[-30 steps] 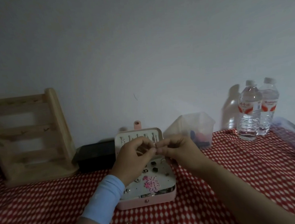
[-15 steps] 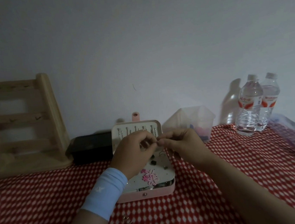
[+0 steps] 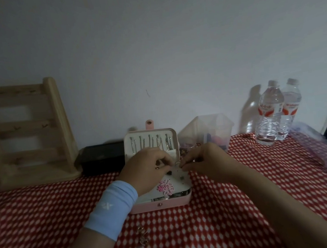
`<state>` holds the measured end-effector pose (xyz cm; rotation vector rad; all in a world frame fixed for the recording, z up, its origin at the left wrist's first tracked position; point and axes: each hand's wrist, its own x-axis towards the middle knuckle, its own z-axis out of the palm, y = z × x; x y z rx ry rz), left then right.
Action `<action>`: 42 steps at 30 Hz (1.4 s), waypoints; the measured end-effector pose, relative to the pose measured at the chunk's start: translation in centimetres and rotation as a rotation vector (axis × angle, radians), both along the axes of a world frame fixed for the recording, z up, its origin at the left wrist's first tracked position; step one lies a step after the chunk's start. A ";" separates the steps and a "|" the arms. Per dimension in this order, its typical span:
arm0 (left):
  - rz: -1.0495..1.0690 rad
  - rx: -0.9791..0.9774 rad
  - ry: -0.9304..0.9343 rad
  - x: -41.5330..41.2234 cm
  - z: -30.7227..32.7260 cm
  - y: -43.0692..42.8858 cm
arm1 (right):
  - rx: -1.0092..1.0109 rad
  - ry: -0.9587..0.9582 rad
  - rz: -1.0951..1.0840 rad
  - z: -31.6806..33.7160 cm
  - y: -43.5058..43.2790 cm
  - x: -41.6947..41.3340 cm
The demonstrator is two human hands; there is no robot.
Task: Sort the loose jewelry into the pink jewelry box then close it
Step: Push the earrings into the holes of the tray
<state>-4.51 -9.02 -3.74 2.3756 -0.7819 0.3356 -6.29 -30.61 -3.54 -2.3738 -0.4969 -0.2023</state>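
Our left hand (image 3: 147,168) and right hand (image 3: 205,159) meet over the open pink jewelry box (image 3: 163,204). The box sits on the table (image 3: 47,218), midway along and toward the back edge, with its lid upright. Both hands' fingers are curled, thumb and forefinger tips pinching a small piece of jewelry (image 3: 177,164) between them; we cannot tell what it is. We judge it light, thin and easily bent or dropped, so a fingertip hold on its stiffest part suits it. More loose jewelry (image 3: 142,236) lies near the table's front edge.
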 end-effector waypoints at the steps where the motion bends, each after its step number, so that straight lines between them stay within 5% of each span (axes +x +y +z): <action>1: -0.010 0.043 -0.008 -0.3 -0.1 -0.1 | -0.030 0.004 0.005 0.0 -0.2 -0.4; 12: -0.003 0.205 -0.119 -2.9 -1.1 -0.2 | -0.152 -0.043 0.042 -0.7 0.5 -2.0; 22: 0.197 0.041 -0.103 -2.4 0.3 5.6 | -0.016 -0.032 0.006 0.9 3.4 -1.6; 31: 0.229 -0.111 -0.051 -2.9 -2.2 8.3 | -0.091 -0.023 -0.032 0.0 7.5 0.0; 42: 0.209 -0.021 0.041 -2.1 -3.4 8.5 | -0.228 -0.033 -0.008 0.2 10.1 1.8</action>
